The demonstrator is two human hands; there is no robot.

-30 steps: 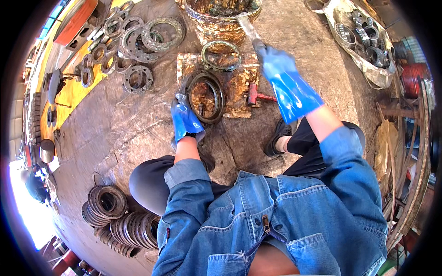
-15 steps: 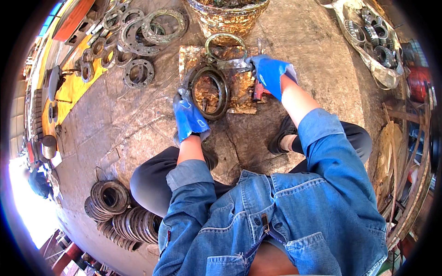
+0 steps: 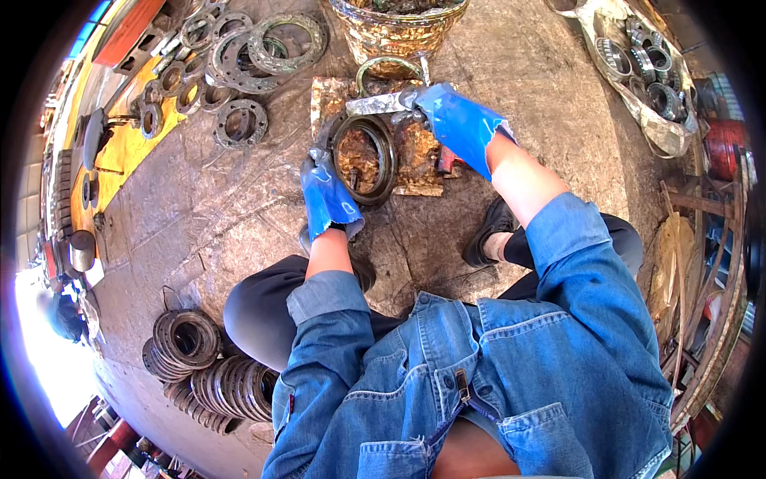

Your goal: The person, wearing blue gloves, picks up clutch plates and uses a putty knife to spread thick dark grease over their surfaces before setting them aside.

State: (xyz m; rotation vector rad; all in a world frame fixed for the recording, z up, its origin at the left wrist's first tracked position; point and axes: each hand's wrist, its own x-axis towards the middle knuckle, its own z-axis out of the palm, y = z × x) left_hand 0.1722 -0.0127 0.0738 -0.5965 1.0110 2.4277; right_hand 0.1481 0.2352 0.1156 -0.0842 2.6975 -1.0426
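My left hand (image 3: 323, 184), in a blue coated glove, grips the left rim of a dark, greasy metal ring (image 3: 388, 164). It tilts the ring above a stained board (image 3: 419, 176) on the ground. In a matching glove, my right hand (image 3: 455, 120) is closed around a flat-bladed scraper (image 3: 375, 104), whose pale blade points left across the ring's upper edge. The fingers hide its handle. Behind the blade, a second, thinner ring (image 3: 388, 61) lies partly covered. A red-handled tool (image 3: 448, 160) rests by the board's right side, mostly hidden under my right hand.
A grease-caked bucket (image 3: 399, 32) stands just beyond the board. Several flanged rings (image 3: 241, 124) lie at the far left, partly on a yellow sheet (image 3: 128, 152). Stacked rings (image 3: 187, 339) sit beside my left knee. A pale sack (image 3: 674, 140) at the far right holds bearings.
The scraper has swung up and left, and its pale blade face now shows. My right hand has shifted slightly left and nearer. My left hand and the ring have barely moved.
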